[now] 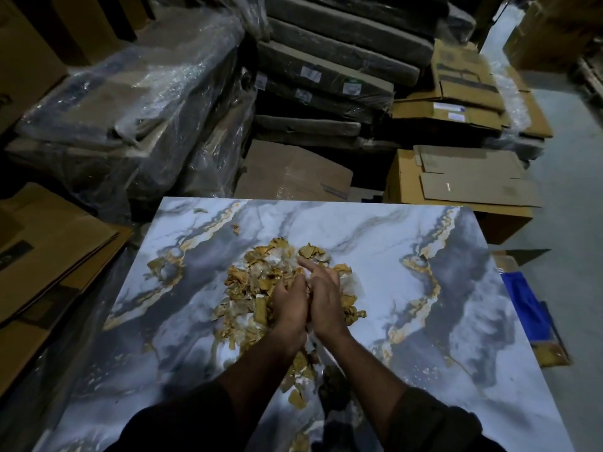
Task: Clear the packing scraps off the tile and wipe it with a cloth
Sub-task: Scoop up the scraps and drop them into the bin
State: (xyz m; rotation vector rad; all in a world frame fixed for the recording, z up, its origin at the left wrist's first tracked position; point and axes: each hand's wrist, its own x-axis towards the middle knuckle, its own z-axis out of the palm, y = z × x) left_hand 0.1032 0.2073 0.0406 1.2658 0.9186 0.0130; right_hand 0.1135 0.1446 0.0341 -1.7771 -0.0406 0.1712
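A large glossy tile (375, 230) with grey, white and gold marbling lies flat in front of me. A heap of packing scraps (248, 288), torn brown cardboard bits and clear plastic film, covers its middle and trails toward me. My left hand (288, 305) and my right hand (326, 298) press side by side into the heap, fingers curled around scraps. One loose scrap (235, 228) lies apart near the far edge. A blue cloth (522, 305) hangs just off the tile's right edge.
Plastic-wrapped packs (130, 109) and flat boxed tiles (326, 60) are stacked beyond the tile. Cardboard boxes (456, 187) sit at the far right, flattened cardboard (49, 249) at the left. Bare concrete floor (571, 158) runs along the right.
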